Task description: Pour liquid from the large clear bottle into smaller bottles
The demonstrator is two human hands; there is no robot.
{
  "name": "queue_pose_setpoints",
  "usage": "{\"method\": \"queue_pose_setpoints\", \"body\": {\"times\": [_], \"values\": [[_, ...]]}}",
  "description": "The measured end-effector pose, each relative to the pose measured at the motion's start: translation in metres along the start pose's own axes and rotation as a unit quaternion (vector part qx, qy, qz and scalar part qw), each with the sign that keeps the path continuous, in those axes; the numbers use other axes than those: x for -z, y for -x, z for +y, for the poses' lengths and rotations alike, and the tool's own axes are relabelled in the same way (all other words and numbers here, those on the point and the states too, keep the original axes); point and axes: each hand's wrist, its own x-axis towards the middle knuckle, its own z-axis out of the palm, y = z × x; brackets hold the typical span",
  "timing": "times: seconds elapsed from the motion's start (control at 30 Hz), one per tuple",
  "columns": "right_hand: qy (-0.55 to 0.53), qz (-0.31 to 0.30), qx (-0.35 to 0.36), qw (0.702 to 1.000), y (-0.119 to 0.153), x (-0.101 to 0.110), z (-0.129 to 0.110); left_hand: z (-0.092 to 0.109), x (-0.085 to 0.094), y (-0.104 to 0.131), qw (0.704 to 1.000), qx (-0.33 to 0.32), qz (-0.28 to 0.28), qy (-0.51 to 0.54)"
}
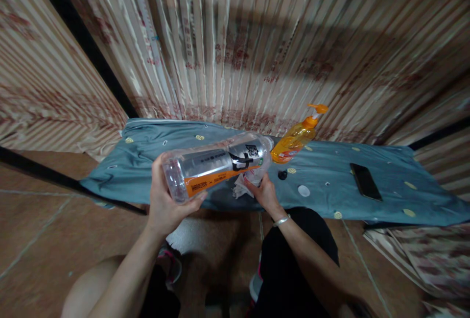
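Note:
A large clear plastic bottle (216, 163) with a silver and orange label is held tilted almost level, its neck toward the right. My left hand (167, 200) is wrapped around its base end. Below the neck end, my right hand (266, 193) is closed on a crumpled whitish tissue or cloth (242, 186). Something clear shows just above those fingers, and I cannot tell whether it is part of the bottle. Just beyond the neck stands a yellow pump bottle (293, 141) with an orange pump head.
A teal patterned cloth (330, 161) covers the narrow table. On it lie a small black cap-like piece (282, 175), a white disc (303, 190) and a dark phone (366, 182). Striped curtains (235, 38) hang behind, and dark metal poles (84, 43) frame the sides.

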Motion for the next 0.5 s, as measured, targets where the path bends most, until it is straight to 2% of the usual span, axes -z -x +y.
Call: {"method": "queue_pose_setpoints", "body": {"times": [0.5], "values": [[-0.008,0.006,-0.005,1.0,0.0018,0.0002,-0.0037,-0.0006,0.0003,0.0008,1.0,0.003,-0.007,0.003]]}}
